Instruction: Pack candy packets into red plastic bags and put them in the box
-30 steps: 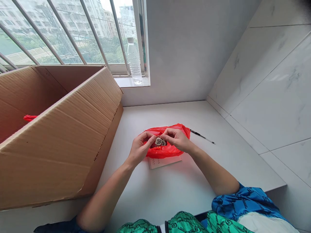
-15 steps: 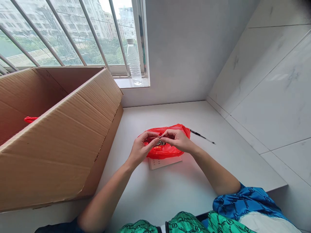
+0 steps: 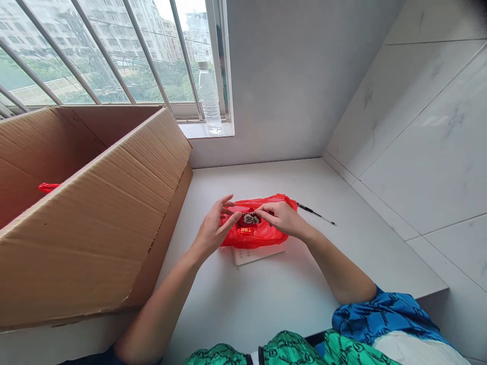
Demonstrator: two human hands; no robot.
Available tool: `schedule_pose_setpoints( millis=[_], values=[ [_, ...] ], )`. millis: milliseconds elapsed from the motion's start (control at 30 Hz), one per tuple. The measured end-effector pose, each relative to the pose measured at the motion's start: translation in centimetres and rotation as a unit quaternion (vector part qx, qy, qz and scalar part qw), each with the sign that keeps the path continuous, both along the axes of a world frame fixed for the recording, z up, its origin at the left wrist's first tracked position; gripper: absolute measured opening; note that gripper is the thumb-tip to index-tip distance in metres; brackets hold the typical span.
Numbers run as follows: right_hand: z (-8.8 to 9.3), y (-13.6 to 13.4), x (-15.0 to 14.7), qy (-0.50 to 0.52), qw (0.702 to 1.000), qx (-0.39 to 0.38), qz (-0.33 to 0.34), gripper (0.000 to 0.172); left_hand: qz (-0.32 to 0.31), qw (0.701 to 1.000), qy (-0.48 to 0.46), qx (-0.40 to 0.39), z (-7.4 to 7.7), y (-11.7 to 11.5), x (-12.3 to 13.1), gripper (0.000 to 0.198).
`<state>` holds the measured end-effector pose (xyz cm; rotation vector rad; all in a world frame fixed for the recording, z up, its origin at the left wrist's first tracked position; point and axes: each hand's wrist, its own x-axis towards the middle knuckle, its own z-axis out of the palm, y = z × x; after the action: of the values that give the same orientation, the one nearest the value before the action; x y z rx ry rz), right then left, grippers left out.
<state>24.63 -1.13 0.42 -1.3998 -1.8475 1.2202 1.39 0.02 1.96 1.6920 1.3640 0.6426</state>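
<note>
A red plastic bag (image 3: 262, 232) lies on the white counter (image 3: 266, 299), on top of a white paper or booklet (image 3: 258, 253). A small dark packet with a white label (image 3: 251, 219) shows through the bag's top. My right hand (image 3: 281, 219) pinches the bag over that packet. My left hand (image 3: 213, 230) rests on the bag's left end with thumb and forefinger on the plastic and the other fingers spread upward.
A large open cardboard box (image 3: 95, 203) fills the left side, with something red (image 3: 47, 187) inside. A black pen (image 3: 315, 214) lies just right of the bag. A water bottle (image 3: 209, 99) stands on the window sill. Tiled wall rises on the right.
My left hand's fingers have spread apart and lifted from the pinch they held before. The dark packet shows more plainly. The bag has stayed in place.
</note>
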Motion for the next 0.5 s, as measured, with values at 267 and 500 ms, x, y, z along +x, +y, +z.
schedule_pose_setpoints(
  millis=[267,500],
  values=[
    [4.7,-0.6,3.8,-0.186,0.957,0.158,-0.16,0.024,0.028,0.941,0.333,-0.05,1.0,-0.8,-4.3,0.053],
    [4.1,-0.5,5.1,-0.327,0.933,0.097,-0.119,0.013,-0.014,0.958,0.267,-0.104,-0.3,-2.5,-4.4,0.042]
  ],
)
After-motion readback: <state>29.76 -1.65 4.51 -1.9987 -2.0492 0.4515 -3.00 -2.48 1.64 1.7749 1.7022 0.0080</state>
